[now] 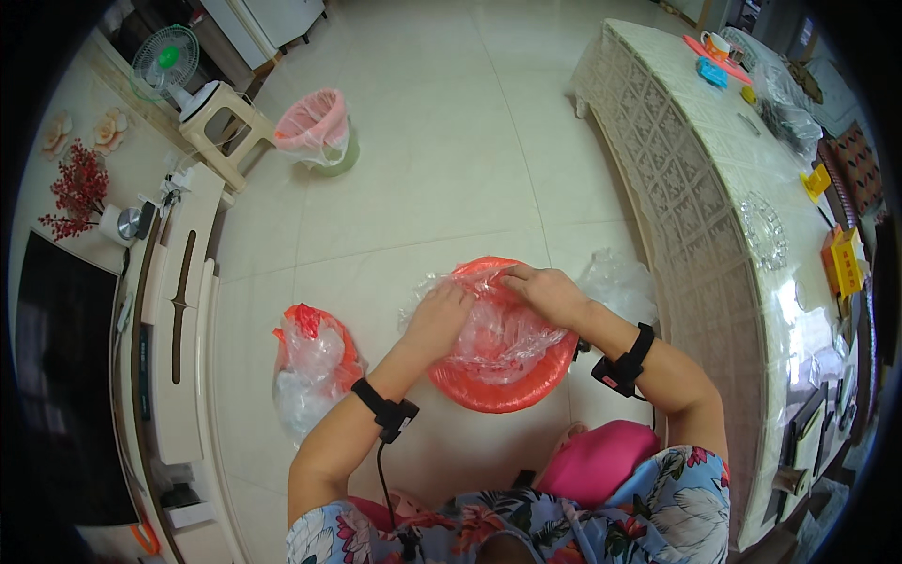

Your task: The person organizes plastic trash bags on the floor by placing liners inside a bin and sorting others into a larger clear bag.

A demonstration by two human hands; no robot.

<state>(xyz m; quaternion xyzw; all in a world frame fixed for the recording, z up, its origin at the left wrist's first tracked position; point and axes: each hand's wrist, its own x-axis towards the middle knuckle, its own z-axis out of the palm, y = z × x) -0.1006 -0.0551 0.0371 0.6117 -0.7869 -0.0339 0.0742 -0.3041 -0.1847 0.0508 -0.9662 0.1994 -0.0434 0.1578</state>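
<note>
In front of my knees a round red plastic-covered object [504, 400], perhaps a bag-lined basin, rests low near the floor. Crumpled clear plastic film [493, 331] lies over its middle. My left hand [444, 317] has its fingers curled into the film on the left side; the fingertips are partly hidden. On the upper right, my right hand [546, 290] pinches the film's edge between thumb and fingers. The two hands are a short gap apart, with the film stretched between them. Each wrist wears a black strap with a small box.
A bundle of red and clear plastic bags [317, 359] lies on the tiled floor at left. More clear plastic [620, 285] lies by the lace-covered table [705, 211] at right. Farther off stand a lined waste bin [338, 158], a stool [225, 120] with a fan [169, 60], and a TV cabinet [176, 338].
</note>
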